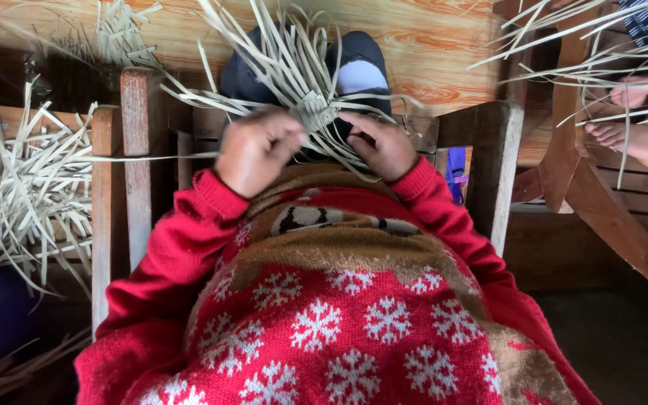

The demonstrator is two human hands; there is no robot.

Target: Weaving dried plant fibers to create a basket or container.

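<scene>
Wooden chair arms frame my lap; above the red sweater (324, 315), my left hand (256, 150) and right hand (380, 146) pinch a small woven start (315, 112), most strips (279, 52) loose, unwoven.

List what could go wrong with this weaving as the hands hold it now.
1. The woven knot is small, pinched between the left hand and right hand; a slip might loosen it.
2. The long loose strips fan out in every direction and could tangle or kink.
3. The strip trailing left over the chair's wooden post might snag there.
</scene>
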